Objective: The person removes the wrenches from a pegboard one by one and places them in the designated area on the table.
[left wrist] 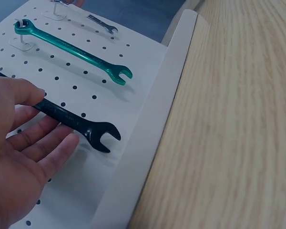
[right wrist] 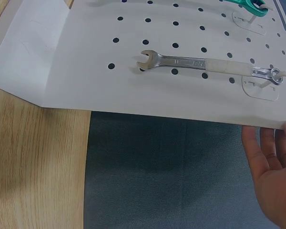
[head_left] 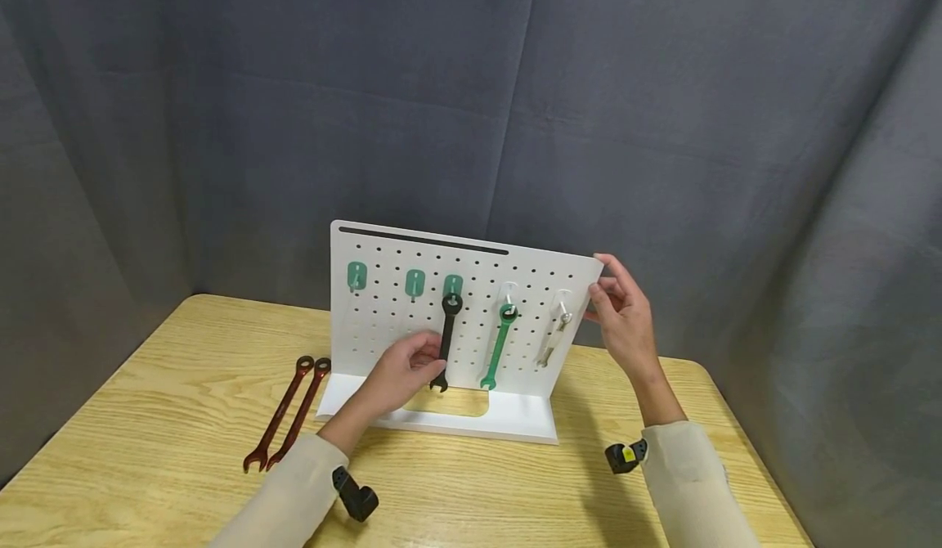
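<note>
A black combination wrench (head_left: 446,331) hangs by its ring end from a green hook (head_left: 453,284) on a white pegboard (head_left: 390,319). My left hand (head_left: 398,372) pinches its shaft, thumb over the front and fingers behind, as the left wrist view shows; its open end (left wrist: 101,135) points down, free of the hand. At the board's upper right corner, my right hand (head_left: 625,319) grips the side edge between thumb and fingers. A green wrench (head_left: 499,348) and a small silver wrench (right wrist: 200,63) with a pale band hang from clear hooks to the right.
Two dark red wrenches (head_left: 278,417) lie side by side on the wooden table (head_left: 441,499), left of the board. Green hooks (head_left: 356,276) at the board's left hold nothing. A grey curtain (head_left: 353,106) hangs behind the table.
</note>
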A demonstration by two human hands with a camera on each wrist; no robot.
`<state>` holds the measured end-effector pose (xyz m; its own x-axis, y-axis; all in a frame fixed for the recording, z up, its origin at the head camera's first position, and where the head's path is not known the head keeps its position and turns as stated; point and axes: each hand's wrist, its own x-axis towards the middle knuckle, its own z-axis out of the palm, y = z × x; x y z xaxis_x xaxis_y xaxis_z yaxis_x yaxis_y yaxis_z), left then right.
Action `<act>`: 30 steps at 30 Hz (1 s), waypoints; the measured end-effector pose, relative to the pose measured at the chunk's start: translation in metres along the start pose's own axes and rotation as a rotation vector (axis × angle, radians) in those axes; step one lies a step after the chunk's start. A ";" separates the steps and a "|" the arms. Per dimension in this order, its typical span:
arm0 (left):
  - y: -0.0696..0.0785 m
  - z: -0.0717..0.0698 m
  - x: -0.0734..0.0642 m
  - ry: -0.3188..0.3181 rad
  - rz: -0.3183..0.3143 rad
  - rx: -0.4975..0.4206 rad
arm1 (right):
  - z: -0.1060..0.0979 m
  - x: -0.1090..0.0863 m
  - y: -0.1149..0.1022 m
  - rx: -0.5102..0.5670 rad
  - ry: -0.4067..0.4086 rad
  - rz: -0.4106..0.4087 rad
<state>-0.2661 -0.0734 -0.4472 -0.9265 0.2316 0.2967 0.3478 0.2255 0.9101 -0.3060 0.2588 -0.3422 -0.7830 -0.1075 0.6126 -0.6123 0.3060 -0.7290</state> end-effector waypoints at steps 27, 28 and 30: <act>0.008 0.001 -0.017 -0.088 -0.024 -0.067 | 0.000 0.000 -0.001 0.003 -0.011 0.002; 0.008 0.001 -0.018 -0.092 -0.030 -0.067 | 0.000 0.000 -0.001 0.004 -0.010 0.004; 0.010 0.001 -0.019 -0.100 -0.038 -0.072 | 0.001 0.000 -0.001 0.008 -0.007 0.010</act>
<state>-0.2447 -0.0749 -0.4435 -0.9185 0.3185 0.2343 0.2979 0.1678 0.9397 -0.3055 0.2580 -0.3416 -0.7897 -0.1114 0.6033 -0.6054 0.2998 -0.7373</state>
